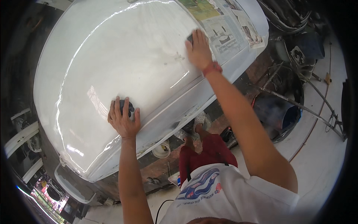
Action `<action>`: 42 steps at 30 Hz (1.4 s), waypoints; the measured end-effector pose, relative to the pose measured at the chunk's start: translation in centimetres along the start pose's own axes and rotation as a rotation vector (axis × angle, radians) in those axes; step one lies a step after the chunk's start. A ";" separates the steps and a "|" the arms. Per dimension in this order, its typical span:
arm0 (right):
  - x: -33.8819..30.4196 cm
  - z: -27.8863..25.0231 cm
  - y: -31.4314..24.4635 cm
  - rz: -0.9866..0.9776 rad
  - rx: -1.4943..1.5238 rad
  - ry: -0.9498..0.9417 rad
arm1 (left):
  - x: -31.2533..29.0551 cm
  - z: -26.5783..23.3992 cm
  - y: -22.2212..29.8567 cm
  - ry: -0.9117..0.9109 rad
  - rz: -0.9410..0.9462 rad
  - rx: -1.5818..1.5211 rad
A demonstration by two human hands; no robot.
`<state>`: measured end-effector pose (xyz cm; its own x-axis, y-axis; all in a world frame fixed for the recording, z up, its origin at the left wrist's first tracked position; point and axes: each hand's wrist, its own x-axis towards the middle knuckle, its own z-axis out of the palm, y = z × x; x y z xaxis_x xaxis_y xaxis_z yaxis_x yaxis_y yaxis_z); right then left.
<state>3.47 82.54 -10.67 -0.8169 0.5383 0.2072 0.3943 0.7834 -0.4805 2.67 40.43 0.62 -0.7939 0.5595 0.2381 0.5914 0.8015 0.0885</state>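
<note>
A large, glossy white car body panel (123, 56) spreads out before me, wet-looking and with a few smudges. Fingers spread, my left hand (123, 117) presses a dark, crumpled cloth-like piece (131, 107) onto the panel's near left part. Farther up and to the right, my right hand (199, 50) lies on the panel close to the newspaper (223, 35). Between its thumb and fingers shows the edge of a small dark pad (190, 38); most of that pad is hidden under the hand. A red band circles my right wrist.
Newspaper sheets cover the panel's right side. Below its near edge stands a small white tub (161, 150) by my feet. To the right are a dark blue bucket (281, 114) and a metal stand (287, 98). Loose car parts (22, 140) lie at the left.
</note>
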 end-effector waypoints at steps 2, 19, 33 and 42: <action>-6.2 -0.4 -4.4 0.057 -0.084 0.085 | 0.0 -0.2 0.4 0.017 0.012 0.007; -19.4 -2.2 -21.0 -0.025 0.453 -0.151 | 8.2 -2.9 16.1 -0.132 0.008 -0.199; -13.7 -2.9 -4.0 0.090 -0.025 0.014 | 0.4 -0.2 1.7 -0.015 0.187 -0.113; -11.1 -4.1 1.1 0.126 -0.016 -0.050 | 0.9 0.3 1.0 -0.025 0.175 -0.129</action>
<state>14.74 78.69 -10.01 -0.7802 0.6170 0.1034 0.5013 0.7155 -0.4866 2.53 41.84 0.64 -0.6799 0.6940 0.2369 0.7324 0.6589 0.1718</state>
